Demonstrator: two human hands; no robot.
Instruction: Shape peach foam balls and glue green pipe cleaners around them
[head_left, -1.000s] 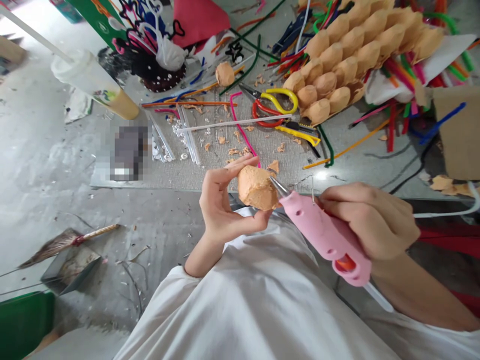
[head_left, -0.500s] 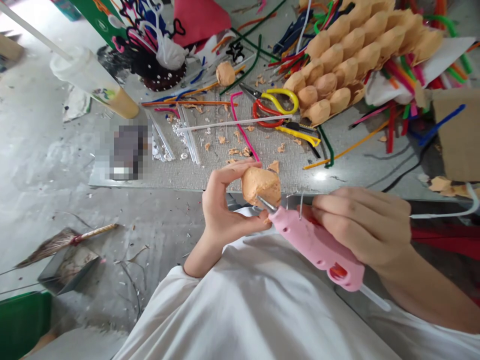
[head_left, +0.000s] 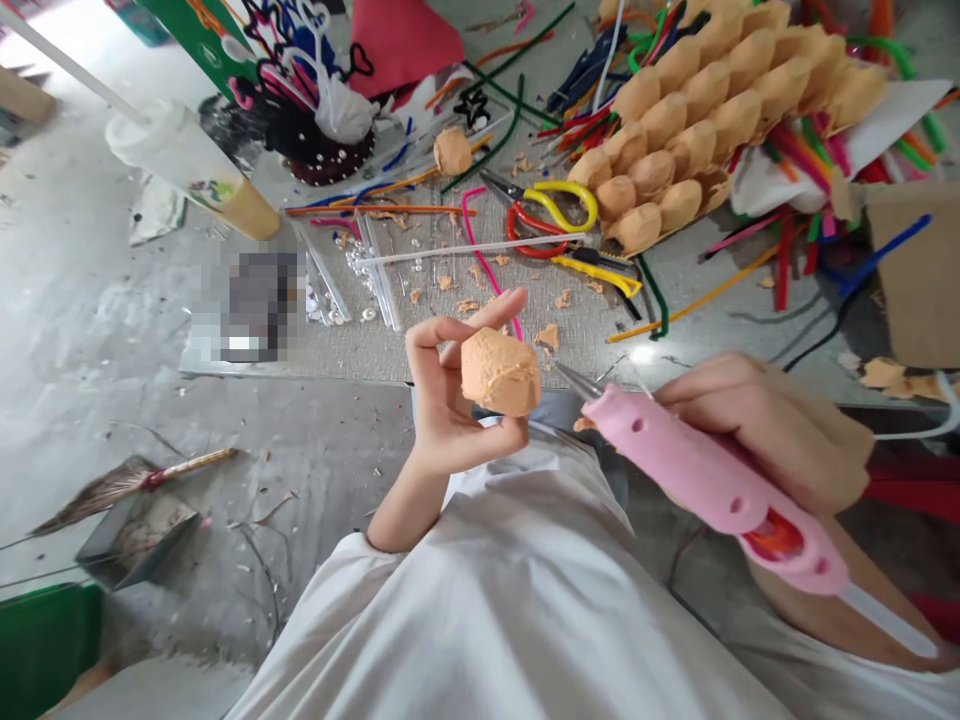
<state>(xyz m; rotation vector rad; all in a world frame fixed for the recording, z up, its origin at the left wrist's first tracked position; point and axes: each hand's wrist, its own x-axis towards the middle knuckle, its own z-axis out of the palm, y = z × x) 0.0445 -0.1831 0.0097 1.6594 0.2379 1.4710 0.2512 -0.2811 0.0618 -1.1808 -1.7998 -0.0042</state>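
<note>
My left hand holds a tan piece of egg carton, rounded like a small cup, between thumb and fingers, with one finger stretched out above it. My right hand is wrapped around a pink hot glue gun. Its metal nozzle points up and left, a short gap from the carton piece. A clear glue stick sticks out of the gun's back end. Just beyond my left hand, a torn carton scrap lies on the table.
A tan egg tray lies at the back right over colourful pipe cleaners. Scissors and a yellow cutter rest mid-table. Clear sticks and small beads lie left of them. A lidded drink cup stands near the left edge.
The glue gun has moved right and back, its nozzle now off the carton piece. My left hand has shifted the piece slightly left and turned it, and one finger has straightened.
</note>
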